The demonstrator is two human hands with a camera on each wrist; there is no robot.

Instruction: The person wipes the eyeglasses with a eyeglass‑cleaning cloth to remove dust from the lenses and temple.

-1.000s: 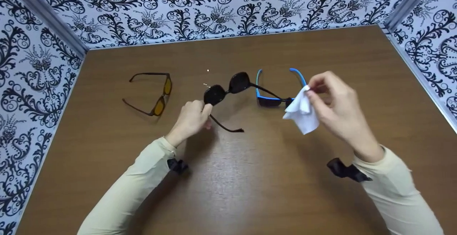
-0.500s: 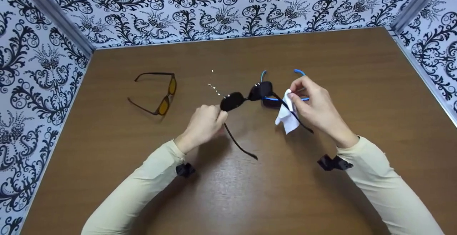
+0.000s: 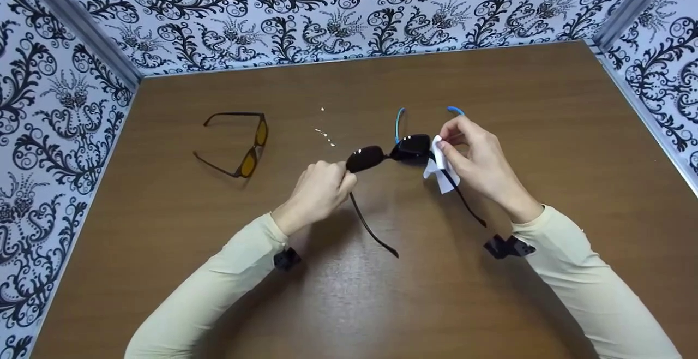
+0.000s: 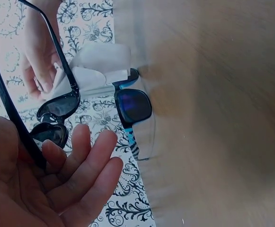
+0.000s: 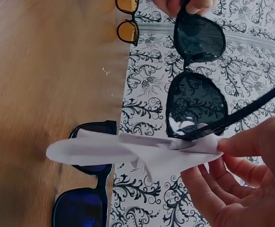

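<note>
Black sunglasses (image 3: pixel 413 149) are held above the table, their temples pointing toward the person. My left hand (image 3: pixel 319 191) grips them at the left lens's outer corner; in the left wrist view its other fingers (image 4: pixel 87 179) are loosely bent. Between thumb and fingertips, my right hand (image 3: pixel 482 165) pinches a white cloth (image 3: pixel 446 180), which lies at the outer corner of the right lens. In the right wrist view the cloth (image 5: pixel 161 156) touches the frame near the hinge. Blue-and-black sunglasses (image 5: pixel 83 203) lie behind, mostly hidden in the head view apart from their blue temples (image 3: pixel 398 121).
Dark-framed glasses with yellow lenses (image 3: pixel 249 161) lie on the left of the wooden table (image 3: pixel 349 304), temples spread. Small bright specks (image 3: pixel 325 135) show on the tabletop between the pairs. Patterned panels (image 3: pixel 338 15) enclose the back and sides.
The left hand has carried the black sunglasses right and toward the person, turning them more level. The right hand has moved left with the cloth, bringing it to the frame's right corner.
</note>
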